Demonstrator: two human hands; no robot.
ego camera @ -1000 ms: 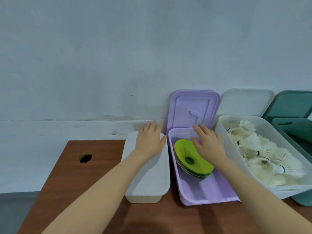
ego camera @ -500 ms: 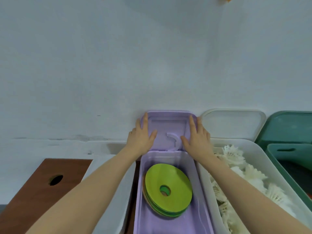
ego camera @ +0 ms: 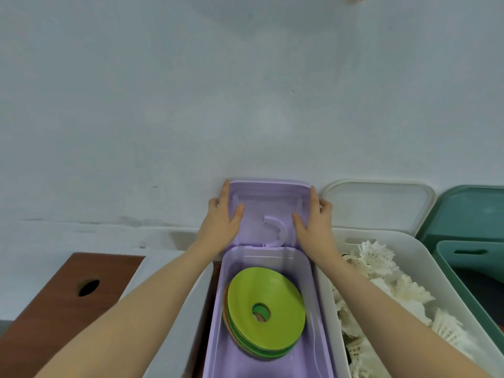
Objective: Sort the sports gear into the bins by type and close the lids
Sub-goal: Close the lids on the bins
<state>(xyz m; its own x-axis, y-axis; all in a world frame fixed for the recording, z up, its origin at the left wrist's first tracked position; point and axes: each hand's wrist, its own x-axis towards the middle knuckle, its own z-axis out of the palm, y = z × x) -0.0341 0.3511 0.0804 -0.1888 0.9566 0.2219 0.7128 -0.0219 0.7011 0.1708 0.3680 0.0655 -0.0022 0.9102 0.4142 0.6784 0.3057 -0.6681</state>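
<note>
A purple bin (ego camera: pixel 261 358) stands open in front of me with a stack of green flat discs (ego camera: pixel 266 309) inside. Its purple lid (ego camera: pixel 268 211) leans upright against the wall behind it. My left hand (ego camera: pixel 222 221) grips the lid's left edge, fingers behind and thumb on the front. My right hand (ego camera: pixel 313 222) grips the right edge the same way. A white bin (ego camera: pixel 409 241) of white shuttlecocks (ego camera: pixel 381 268) stands to the right, its white lid (ego camera: pixel 379 205) leaning on the wall.
A closed white bin (ego camera: pixel 174 309) sits left of the purple one on a brown table (ego camera: pixel 54 304) with a round cable hole (ego camera: pixel 88 287). A green bin (ego camera: pixel 474 263) and its green lid (ego camera: pixel 471 211) stand at far right. The wall is close behind.
Both hands left the white lid and the discs, reached to the purple lid, then slid from its front face out to its side edges, fingers wrapping behind.
</note>
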